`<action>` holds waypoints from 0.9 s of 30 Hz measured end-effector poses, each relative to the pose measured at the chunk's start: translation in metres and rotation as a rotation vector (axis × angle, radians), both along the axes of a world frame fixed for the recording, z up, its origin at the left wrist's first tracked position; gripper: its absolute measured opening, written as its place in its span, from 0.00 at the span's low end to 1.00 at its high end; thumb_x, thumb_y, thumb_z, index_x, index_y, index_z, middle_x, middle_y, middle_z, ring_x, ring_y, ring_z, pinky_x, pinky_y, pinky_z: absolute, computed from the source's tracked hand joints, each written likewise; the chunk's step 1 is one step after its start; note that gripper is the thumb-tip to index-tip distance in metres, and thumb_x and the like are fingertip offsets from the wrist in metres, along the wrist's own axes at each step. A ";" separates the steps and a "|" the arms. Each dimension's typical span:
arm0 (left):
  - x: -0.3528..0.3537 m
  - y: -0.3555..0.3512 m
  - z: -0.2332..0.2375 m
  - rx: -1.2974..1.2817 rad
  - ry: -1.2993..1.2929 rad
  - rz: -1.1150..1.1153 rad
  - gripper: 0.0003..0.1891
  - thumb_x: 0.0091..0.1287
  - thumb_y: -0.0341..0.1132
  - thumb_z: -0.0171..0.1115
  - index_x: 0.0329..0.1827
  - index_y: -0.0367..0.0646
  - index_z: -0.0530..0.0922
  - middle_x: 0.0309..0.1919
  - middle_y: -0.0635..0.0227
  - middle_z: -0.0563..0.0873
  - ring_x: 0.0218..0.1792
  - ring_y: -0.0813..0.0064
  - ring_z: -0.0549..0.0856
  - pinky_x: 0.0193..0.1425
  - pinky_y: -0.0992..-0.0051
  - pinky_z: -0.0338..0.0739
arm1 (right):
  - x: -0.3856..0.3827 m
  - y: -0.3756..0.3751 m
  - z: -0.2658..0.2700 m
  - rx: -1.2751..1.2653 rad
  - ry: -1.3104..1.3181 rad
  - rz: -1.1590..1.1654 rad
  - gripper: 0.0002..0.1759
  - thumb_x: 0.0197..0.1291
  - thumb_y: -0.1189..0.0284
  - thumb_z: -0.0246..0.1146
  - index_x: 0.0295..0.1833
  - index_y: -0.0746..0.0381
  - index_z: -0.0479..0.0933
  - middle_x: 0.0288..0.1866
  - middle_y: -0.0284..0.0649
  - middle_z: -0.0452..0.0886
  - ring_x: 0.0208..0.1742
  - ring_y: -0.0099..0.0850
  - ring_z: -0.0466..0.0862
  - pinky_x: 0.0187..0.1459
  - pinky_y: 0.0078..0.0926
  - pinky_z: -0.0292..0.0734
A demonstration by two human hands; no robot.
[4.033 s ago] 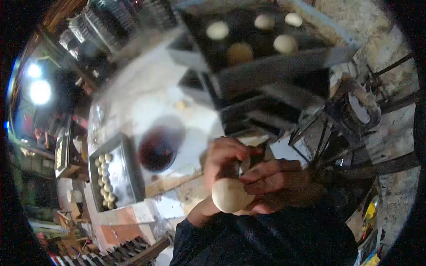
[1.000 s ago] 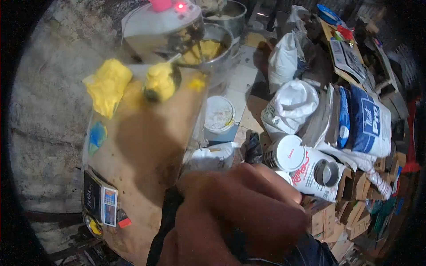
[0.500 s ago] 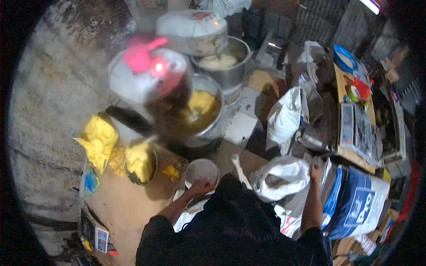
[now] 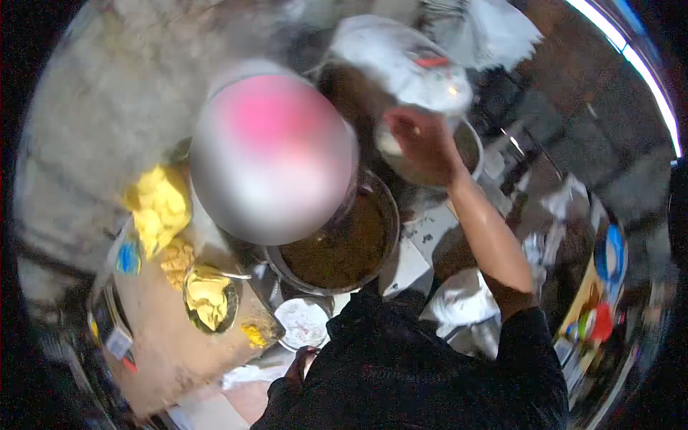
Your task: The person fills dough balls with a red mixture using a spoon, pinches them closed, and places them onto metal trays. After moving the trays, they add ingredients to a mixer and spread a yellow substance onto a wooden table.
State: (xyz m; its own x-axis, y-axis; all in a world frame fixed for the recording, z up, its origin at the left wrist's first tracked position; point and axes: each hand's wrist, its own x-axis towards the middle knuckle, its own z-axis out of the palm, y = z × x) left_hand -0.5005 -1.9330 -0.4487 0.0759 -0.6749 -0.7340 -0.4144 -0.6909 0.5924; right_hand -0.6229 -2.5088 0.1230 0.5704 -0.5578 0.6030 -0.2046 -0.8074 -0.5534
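Observation:
My right hand [image 4: 423, 143] reaches over the metal pot [image 4: 469, 147] at the back. Its fingers look curled, but motion smears them and I cannot tell whether they hold anything. Pale stuff shows inside that pot. Low in the view, my left hand [image 4: 302, 364] has its fingers at the near rim of a round tub [image 4: 302, 324] with white contents; my dark sleeve hides part of the hand. Between the hands stands a wide metal basin [image 4: 393, 222], brown inside. A large blurred white round thing with a pink patch [image 4: 269, 111] overlaps its far side.
On the left, a brown board [image 4: 158, 344] carries a bowl of yellow soft stuff [image 4: 209, 297], a bigger yellow mass [image 4: 158, 208] and yellow crumbs [image 4: 254, 335]. White sacks [image 4: 462, 304] lie right of my body. A white-covered vessel [image 4: 394, 54] stands behind the pot.
My right hand has left the white sack's rim on the right and swung up over the back pot. My left hand stays at the tub, whose white contents now show. The view has turned.

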 end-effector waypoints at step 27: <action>-0.445 -0.380 0.040 -0.123 0.047 1.787 0.18 0.64 0.48 0.63 0.45 0.42 0.76 0.26 0.70 0.79 0.22 0.82 0.75 0.21 0.80 0.69 | -0.011 -0.234 -0.056 0.490 0.524 0.985 0.23 0.68 0.57 0.50 0.31 0.66 0.76 0.20 0.44 0.78 0.20 0.36 0.79 0.25 0.34 0.73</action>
